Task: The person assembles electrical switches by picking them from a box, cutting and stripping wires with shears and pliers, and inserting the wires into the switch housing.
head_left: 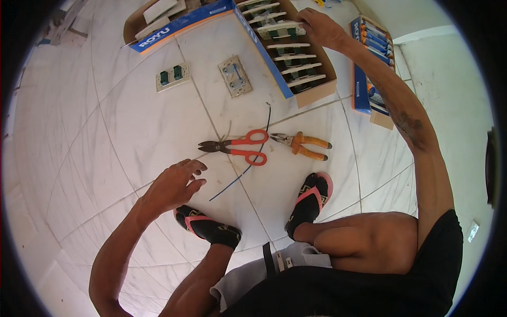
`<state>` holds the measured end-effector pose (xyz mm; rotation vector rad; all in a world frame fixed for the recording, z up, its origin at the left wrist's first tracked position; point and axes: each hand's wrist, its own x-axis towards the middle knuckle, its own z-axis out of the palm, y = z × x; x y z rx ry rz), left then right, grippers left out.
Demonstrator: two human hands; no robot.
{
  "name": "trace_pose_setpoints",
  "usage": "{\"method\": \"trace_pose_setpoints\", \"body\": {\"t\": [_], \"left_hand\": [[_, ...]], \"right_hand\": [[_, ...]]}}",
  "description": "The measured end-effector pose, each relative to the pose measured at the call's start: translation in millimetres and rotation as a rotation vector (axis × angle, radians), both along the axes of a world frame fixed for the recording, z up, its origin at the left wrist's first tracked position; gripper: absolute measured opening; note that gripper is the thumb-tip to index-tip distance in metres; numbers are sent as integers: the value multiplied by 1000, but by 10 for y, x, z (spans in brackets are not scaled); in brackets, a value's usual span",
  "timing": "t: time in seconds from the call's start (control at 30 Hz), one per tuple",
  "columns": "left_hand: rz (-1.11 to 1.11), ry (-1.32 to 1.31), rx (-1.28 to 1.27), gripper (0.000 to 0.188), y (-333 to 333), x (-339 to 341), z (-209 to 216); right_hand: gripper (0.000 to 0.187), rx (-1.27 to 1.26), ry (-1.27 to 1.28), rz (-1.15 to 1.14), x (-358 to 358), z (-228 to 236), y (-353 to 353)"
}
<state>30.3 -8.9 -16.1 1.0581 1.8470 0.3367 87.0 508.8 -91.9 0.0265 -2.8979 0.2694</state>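
Note:
My right hand (320, 29) reaches into an open blue-and-brown cardboard box (269, 58) of white wall plates with green modules. Its fingers close on the right end of one wall plate (280, 31), which stands out from the row; the fingertips are partly hidden. My left hand (178, 182) hovers above the tiles with loosely bent fingers apart, holding nothing. Nearest to it are red-handled tin snips (240, 146), lying across a thin blue wire (231, 188). Combination pliers with orange handles (306, 146) lie just right of the snips.
Two loose wall plates lie on the tiled floor: one with green modules (172, 77), one blue-and-white inside (235, 77). Another blue box (179, 24) stands far left, and a narrow box of blue-and-white packets (376, 45) at right. My feet in pink flip-flops (311, 201) are close by.

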Motion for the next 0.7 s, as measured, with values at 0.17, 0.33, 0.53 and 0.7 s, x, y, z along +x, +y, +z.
{"method": "trace_pose_setpoints", "body": {"t": [0.17, 0.33, 0.53, 0.7], "left_hand": [[-5, -6, -1, 28, 16, 19, -59], [-9, -2, -10, 29, 1, -11, -36], [-25, 16, -41, 29, 37, -67, -53], [8, 3, -79, 30, 158, -173, -122]], "right_hand": [[18, 8, -67, -59, 53, -198, -18], [24, 139, -31, -18, 56, -279, -101], [35, 423, -84, -2, 57, -240, -118], [35, 505, -24, 103, 77, -326, -34]]}}
